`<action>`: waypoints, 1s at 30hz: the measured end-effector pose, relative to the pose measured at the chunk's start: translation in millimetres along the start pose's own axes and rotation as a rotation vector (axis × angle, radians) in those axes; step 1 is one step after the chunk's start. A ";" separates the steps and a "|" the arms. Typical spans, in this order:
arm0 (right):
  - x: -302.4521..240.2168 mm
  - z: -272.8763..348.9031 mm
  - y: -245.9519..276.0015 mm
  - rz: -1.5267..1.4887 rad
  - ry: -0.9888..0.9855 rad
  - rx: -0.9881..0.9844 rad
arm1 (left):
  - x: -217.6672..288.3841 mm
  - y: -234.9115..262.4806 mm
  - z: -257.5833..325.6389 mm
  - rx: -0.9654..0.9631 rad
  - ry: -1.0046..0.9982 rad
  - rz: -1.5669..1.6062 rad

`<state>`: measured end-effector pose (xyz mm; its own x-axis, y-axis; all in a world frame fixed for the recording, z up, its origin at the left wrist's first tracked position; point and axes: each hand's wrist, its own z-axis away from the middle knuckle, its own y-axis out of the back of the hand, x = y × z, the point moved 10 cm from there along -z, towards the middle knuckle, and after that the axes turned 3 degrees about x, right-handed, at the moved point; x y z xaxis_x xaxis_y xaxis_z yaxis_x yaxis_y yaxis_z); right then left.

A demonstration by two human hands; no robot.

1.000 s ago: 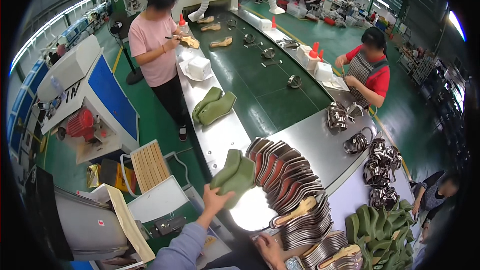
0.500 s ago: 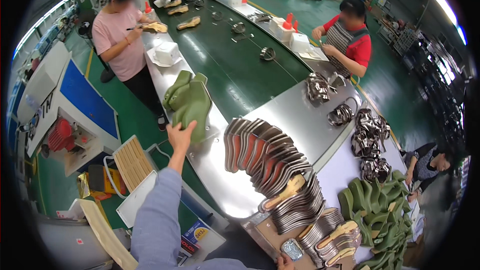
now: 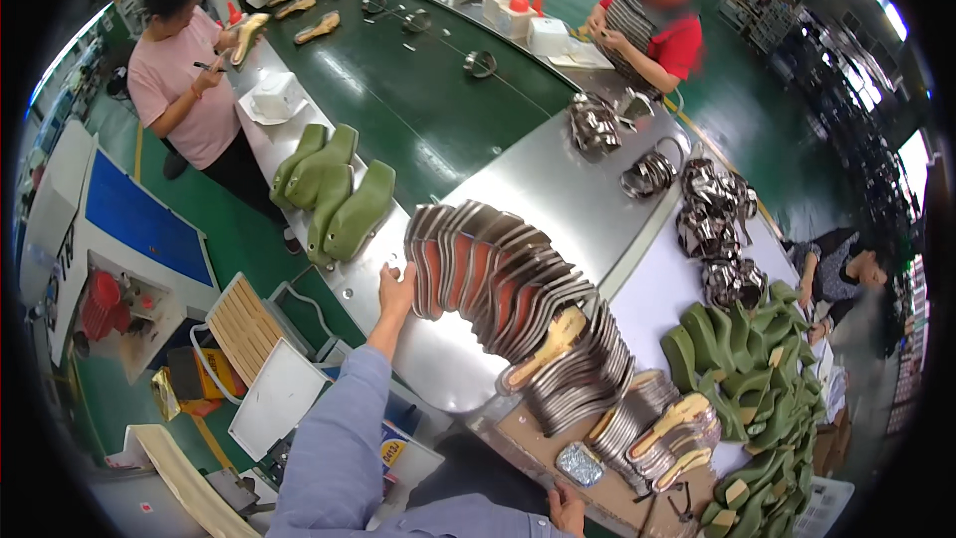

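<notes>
The left hand [image 3: 396, 287] reaches out over the metal desk [image 3: 558, 189], fingers loosely spread and holding nothing, its fingertips touching the near end of a fanned row of metal plates [image 3: 488, 274] with orange faces. The row curves away along the desk toward a flatter stack of plates [image 3: 597, 389]. Just beyond the hand, four green shoe lasts [image 3: 334, 189] lie side by side at the edge of the green conveyor belt [image 3: 418, 110]. The right hand [image 3: 568, 510] rests at the desk's near edge, mostly cut off; whether it is clenched cannot be told.

Judgement: the end plate is best taken singly, thumb and fingers pinching its rim, lifted clear without dragging its neighbours, so the fan does not topple.
</notes>
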<state>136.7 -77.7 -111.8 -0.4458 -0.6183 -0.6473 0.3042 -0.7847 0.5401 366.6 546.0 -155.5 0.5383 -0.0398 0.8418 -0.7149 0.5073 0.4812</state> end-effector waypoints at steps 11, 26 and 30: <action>-31.6 4.5 17.0 0.206 -0.013 0.026 | -38.1 -52.2 98.4 -0.469 0.326 0.712; 14.6 28.9 190.7 -0.175 -0.029 0.710 | 48.8 15.2 101.2 0.016 -0.477 0.209; 46.3 30.4 244.1 -0.230 -0.056 0.788 | 78.2 12.5 139.0 -0.228 -0.291 0.589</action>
<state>164.7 -296.5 6.5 -0.4722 -0.4263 -0.7716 -0.4713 -0.6176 0.6296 337.7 429.6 -49.7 -0.0750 0.0852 0.9935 -0.7224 0.6822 -0.1130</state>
